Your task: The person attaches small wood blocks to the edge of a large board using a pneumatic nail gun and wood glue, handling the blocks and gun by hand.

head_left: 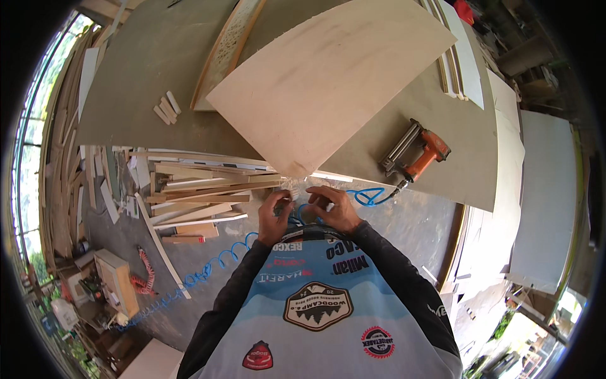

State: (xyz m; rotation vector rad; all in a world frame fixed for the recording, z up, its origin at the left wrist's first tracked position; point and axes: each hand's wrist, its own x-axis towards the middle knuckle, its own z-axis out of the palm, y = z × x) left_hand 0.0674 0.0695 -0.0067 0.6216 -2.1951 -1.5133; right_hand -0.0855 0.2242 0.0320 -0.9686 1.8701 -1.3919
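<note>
My left hand [276,215] and my right hand [334,207] are close together in front of my chest, at the near edge of the brown worktable [136,82]. Both have curled fingers. Something small, pale and see-through [294,188] shows by the left fingertips, too unclear to name; whatever the right fingers pinch is hidden. Just beyond them, a corner of a large plywood sheet [328,82] juts over the edge. An orange and black nail gun [421,153] lies on the table to the right, its blue air hose [369,197] running behind my hands.
Wood strips [202,189] are stacked below the table at left. Several small offcuts [167,108] and a shallow wooden frame [218,60] lie on top. White-faced boards [464,57] rest at far right. Coiled hose [218,260] crosses the floor near a wooden box [117,281].
</note>
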